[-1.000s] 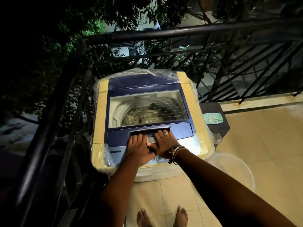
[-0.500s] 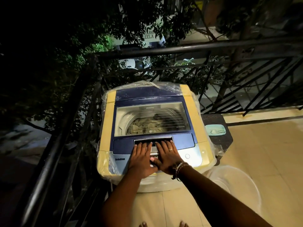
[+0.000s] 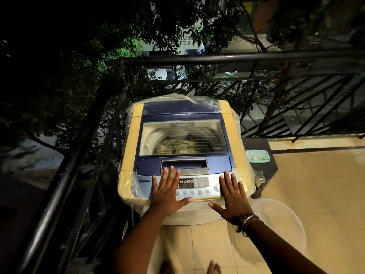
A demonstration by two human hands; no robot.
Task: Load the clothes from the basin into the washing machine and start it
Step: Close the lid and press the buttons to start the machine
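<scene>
Both palms lie flat, fingers spread: left hand (image 3: 166,192) and right hand (image 3: 233,196) flanking the control panel (image 3: 194,185).

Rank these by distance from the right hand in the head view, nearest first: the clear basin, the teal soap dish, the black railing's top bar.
From the right hand:
1. Clear basin, on the floor just right of it, below the wrist.
2. Teal soap dish, on the dark stand, up and to the right.
3. Top bar of the railing, far behind the washing machine.
</scene>
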